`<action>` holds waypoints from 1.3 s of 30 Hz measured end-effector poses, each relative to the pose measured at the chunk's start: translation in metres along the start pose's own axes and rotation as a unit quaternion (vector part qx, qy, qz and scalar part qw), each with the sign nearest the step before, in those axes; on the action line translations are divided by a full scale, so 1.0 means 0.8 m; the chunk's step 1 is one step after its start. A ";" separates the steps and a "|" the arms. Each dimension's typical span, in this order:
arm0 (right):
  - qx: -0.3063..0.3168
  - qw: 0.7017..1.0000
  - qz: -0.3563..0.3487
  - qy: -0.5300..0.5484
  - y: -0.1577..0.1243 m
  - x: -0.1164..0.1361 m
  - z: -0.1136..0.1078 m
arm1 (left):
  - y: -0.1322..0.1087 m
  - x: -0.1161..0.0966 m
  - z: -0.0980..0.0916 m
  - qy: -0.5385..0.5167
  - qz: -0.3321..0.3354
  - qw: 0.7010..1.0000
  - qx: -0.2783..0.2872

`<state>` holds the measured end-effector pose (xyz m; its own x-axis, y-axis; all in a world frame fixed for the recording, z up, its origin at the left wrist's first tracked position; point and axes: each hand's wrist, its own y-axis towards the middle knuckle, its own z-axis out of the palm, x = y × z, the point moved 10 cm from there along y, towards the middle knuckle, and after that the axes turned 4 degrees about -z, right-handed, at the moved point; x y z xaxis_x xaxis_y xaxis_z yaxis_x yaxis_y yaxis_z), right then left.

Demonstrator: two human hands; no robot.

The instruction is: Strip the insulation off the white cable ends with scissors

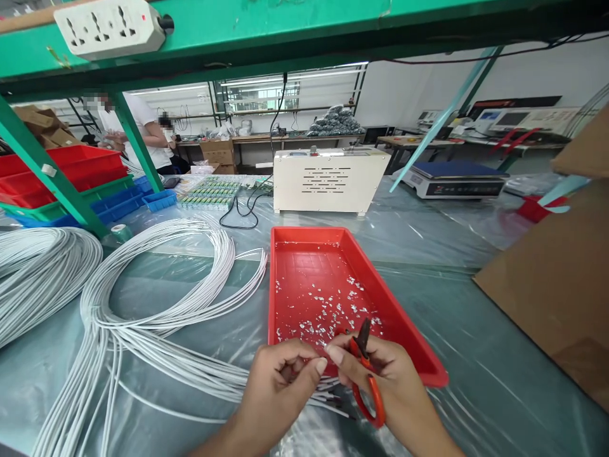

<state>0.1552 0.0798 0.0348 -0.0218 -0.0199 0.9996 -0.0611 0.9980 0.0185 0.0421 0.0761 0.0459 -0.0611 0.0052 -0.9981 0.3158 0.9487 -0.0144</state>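
Observation:
My left hand [283, 390] is closed in a pinch just above the near edge of the red tray [358, 257]; whatever lies between its fingertips is too small to make out. My right hand [394, 374] is wrapped around a pair of scissors [375, 403] with orange-red handles and dark blades pointing up. Its thumb and forefinger tips come together close to the left hand's fingertips. A coiled bundle of white cables [190, 368] runs beneath the left hand, and its cut ends show below both hands. Small shiny scraps [326, 317] lie scattered in the tray.
Another white cable coil [42, 273] sits at the left. Behind the tray stands a cream metal box [328, 184], with circuit boards [209, 192] left of it. A scale [454, 179] and cardboard [552, 285] are on the right. A green shelf beam [295, 25] crosses overhead; a person [143, 127] stands beyond.

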 end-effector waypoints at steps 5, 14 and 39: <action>-0.108 0.994 -0.029 -0.017 0.006 0.013 -0.041 | -0.006 -0.009 0.006 0.054 -0.001 0.998 0.035; -0.189 0.977 -0.082 -0.052 0.010 0.027 -0.078 | -0.046 0.009 0.060 0.377 0.064 0.892 0.242; -0.174 0.875 -0.270 -0.362 -0.006 0.050 -0.089 | -0.043 0.032 -0.026 0.538 0.089 0.838 -0.028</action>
<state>0.2258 0.0785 0.0762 -0.7175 -0.4024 0.5685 0.0473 0.7862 0.6162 0.0098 0.0505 0.0222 -0.8450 0.4015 -0.3531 0.3672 0.9158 0.1625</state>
